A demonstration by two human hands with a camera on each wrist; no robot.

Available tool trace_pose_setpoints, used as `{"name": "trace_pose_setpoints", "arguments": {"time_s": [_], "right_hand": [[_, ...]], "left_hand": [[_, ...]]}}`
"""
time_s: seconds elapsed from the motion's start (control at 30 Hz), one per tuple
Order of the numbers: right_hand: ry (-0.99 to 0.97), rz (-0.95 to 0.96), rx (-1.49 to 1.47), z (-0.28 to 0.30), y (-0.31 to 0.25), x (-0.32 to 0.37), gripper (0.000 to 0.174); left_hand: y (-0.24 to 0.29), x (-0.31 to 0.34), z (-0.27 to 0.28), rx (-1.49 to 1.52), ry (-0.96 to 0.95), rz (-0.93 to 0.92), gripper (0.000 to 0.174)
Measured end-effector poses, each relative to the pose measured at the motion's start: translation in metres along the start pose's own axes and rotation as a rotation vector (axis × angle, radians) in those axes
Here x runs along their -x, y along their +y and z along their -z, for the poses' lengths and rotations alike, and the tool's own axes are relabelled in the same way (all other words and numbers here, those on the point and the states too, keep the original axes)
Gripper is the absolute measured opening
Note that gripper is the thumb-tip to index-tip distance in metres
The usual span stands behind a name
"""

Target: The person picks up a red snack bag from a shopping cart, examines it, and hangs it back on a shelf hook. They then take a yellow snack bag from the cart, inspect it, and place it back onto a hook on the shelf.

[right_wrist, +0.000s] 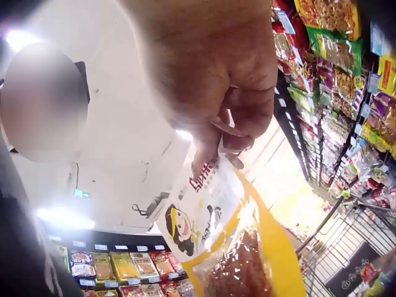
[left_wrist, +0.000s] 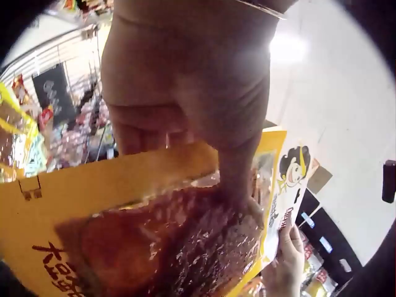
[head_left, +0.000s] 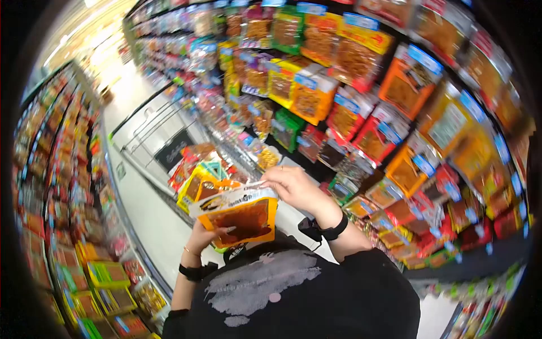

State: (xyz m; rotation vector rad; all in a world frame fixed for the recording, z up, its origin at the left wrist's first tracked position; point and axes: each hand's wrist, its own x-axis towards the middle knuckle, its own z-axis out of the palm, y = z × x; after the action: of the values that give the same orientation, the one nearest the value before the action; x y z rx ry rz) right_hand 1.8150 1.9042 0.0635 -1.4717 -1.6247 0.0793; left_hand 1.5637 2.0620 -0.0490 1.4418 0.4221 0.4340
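Observation:
A flat snack packet (head_left: 243, 221) with a yellow border, a white top strip and a clear window over dark reddish-brown food is held up in front of the chest. My left hand (head_left: 199, 238) grips its side edge, the thumb lying across the window in the left wrist view. At the top white corner, my right hand (head_left: 298, 191) pinches the packet between thumb and fingers, as the right wrist view also shows. A cartoon face is printed on the white strip (right_wrist: 185, 226).
Just beyond the packet stands a wire shopping cart (head_left: 148, 129) holding several snack bags (head_left: 197, 186) and a dark sign (head_left: 172, 148). Tall shelves of packaged snacks (head_left: 361, 56) line the right. Another packed shelf (head_left: 59, 186) runs along the left of the aisle floor (head_left: 138, 206).

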Motion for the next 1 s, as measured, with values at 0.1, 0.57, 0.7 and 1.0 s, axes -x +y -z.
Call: {"name": "trace_pose_setpoints", "arguments": {"time_s": [0.1, 0.57, 0.7, 1.0], "right_hand": [[0.059, -0.073, 0.132, -0.004, -0.028, 0.037, 0.013], [0.217, -0.557, 0.362, -0.016, -0.150, 0.231, 0.037], [0.163, -0.732, 0.219, 0.000, -0.184, 0.280, 0.033], [0.234, -0.893, 0.194, 0.031, -0.214, 0.394, 0.052]], "left_hand": [[0.013, 0.011, -0.025, -0.018, -0.114, 0.035, 0.036], [-0.059, 0.088, -0.028, 0.218, 0.017, 0.105, 0.035], [-0.052, 0.092, -0.042, 0.264, -0.043, 0.153, 0.033], [-0.009, 0.139, -0.172, 0.203, -0.231, 0.096, 0.033]]}}
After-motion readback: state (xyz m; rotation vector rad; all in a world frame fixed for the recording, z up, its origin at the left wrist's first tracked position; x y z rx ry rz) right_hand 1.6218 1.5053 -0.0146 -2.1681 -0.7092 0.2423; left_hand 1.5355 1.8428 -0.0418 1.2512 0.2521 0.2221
